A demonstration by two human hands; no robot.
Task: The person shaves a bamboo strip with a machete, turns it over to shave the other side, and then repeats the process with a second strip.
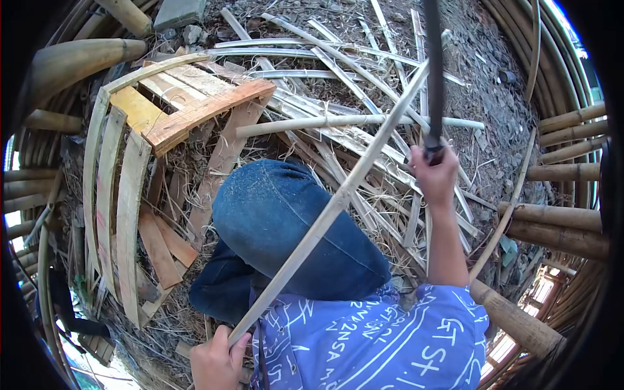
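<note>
My left hand (pixel 220 361), low in the view, is closed around the near end of a long split bamboo strip (pixel 338 205). The strip slants up to the right across my bent knee. On the right, my right hand (pixel 437 174) grips the dark handle of a machete (pixel 433 78), whose long dark blade points up and away. The blade passes beside the strip's far end. Beneath that end, a round pale bamboo stick (pixel 364 121) lies across a pile of split strips (pixel 318 114).
A wooden crate-like stool (pixel 208 110) of slats stands to the left. Thin shavings (pixel 305 146) litter the dirt ground around my knee. Stacked bamboo poles (pixel 562 172) line the right side, with more poles (pixel 32 188) on the left. A concrete block (pixel 180 13) sits at the top.
</note>
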